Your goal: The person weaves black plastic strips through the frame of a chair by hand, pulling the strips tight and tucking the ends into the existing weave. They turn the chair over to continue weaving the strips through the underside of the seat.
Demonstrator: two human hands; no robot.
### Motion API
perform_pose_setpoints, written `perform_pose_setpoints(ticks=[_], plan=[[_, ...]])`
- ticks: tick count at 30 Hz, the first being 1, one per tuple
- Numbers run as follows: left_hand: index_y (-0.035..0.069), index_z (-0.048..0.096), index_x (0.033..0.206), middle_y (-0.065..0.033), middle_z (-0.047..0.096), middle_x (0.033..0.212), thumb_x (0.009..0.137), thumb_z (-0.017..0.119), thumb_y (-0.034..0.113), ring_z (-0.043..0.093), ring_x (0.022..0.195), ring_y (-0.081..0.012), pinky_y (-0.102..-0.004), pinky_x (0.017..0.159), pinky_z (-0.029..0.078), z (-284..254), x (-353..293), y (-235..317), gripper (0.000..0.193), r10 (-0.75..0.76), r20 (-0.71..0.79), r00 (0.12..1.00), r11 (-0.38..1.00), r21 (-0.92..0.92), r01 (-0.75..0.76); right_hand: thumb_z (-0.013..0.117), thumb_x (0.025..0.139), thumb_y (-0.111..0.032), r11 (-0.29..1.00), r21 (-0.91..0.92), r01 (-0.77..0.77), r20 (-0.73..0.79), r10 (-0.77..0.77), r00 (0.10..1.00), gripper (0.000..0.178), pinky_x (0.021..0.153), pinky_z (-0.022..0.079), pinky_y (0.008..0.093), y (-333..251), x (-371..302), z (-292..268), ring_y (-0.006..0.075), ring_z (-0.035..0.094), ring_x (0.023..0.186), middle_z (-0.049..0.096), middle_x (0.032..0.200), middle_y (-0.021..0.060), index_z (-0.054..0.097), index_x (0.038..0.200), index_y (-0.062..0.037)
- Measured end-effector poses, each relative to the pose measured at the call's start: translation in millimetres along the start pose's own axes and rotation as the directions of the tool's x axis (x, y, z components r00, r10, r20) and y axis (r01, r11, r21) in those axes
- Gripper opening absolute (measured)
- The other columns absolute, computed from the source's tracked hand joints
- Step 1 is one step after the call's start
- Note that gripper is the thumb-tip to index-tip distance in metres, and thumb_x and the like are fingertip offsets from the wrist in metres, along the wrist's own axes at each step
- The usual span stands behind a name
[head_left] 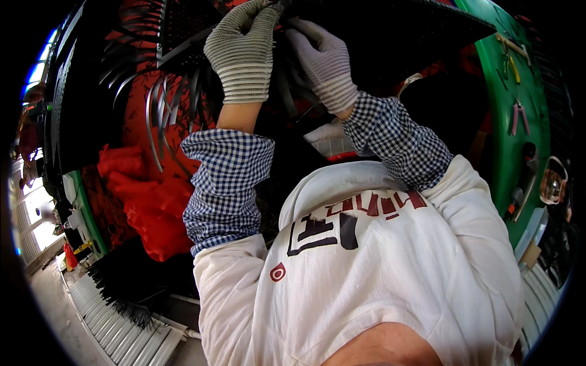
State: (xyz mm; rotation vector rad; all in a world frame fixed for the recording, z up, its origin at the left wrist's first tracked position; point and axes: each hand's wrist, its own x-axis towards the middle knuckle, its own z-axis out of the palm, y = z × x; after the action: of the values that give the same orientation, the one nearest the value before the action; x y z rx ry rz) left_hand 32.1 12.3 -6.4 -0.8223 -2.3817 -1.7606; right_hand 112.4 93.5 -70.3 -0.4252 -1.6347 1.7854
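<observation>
A clear, pinkish rounded vessel (553, 186) sits at the far right, just beyond the edge of a green tabletop (497, 131); its contents are too small to tell. On that tabletop lie pliers with yellow-green handles (511, 68), pliers with pink handles (519, 119) and a dark-handled tool (529, 152), all well apart from the hands; at the left, crumpled red cloth (143, 201) bunches beside the left sleeve cover (226, 177), and a roller conveyor (131, 335) runs along the lower left. Loose black strips (160, 119) curve out over a red surface near the left hand (244, 52); the forearms and white shirt (390, 262) block much of the area below.

The black mesh panel (189, 24) lies at the top, its lower corner left of the left hand and its dark body reaching behind both hands; the left fingers are curled, thumb and forefinger close together; the right hand (323, 64) is half curled, fingertips turned toward the left hand; whether either has hold of a strip cannot be told against the dark.
</observation>
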Motion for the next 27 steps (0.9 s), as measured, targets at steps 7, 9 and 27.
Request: perform_pose_setpoints(ticks=[7, 9, 27], plan=[[-0.005, 0.075, 0.1, -0.0048, 0.067, 0.068, 0.094, 0.074, 0.004, 0.057, 0.055, -0.0078, -0.0268, 0.05, 0.044, 4.5, 0.3, 33.9, 0.012, 0.128, 0.107, 0.986, 0.99, 0.051, -0.134, 0.064, 0.102, -0.012, 0.995, -0.047, 0.083, 0.017, -0.082, 0.996, 0.022, 0.066, 0.06, 0.0236, -5.5, -16.6, -46.2, 0.0091, 0.069, 0.076, 0.074, 0.101, 0.0055, 0.069, 0.123, -0.0079], [-0.006, 0.075, 0.102, -0.0073, 0.068, 0.069, 0.091, 0.075, 0.004, 0.06, 0.055, -0.0098, -0.027, 0.051, 0.046, 4.5, 5.0, 37.8, 0.015, 0.206, 0.144, 0.968, 0.971, 0.096, -0.221, 0.064, 0.102, -0.012, 0.984, -0.119, 0.132, 0.016, -0.131, 0.991, 0.022, 0.066, 0.06, 0.0234, -7.8, -10.9, -50.6, 0.0093, 0.07, 0.077, 0.074, 0.1, 0.0051, 0.069, 0.123, -0.0086], [0.0, 0.075, 0.109, -0.0126, 0.077, 0.096, 0.092, 0.073, 0.008, 0.074, 0.082, -0.0175, -0.0306, 0.075, 0.059, -16.1, 11.1, 13.6, 0.019, 0.368, 0.142, 0.919, 0.905, 0.171, -0.389, 0.078, 0.089, -0.013, 0.661, -0.627, 0.413, 0.181, -0.392, 0.902, 0.021, 0.057, 0.052, 0.0338, -64.7, 46.5, -47.5, 0.0254, 0.066, 0.062, 0.068, 0.076, 0.0127, 0.067, 0.105, -0.0053]])
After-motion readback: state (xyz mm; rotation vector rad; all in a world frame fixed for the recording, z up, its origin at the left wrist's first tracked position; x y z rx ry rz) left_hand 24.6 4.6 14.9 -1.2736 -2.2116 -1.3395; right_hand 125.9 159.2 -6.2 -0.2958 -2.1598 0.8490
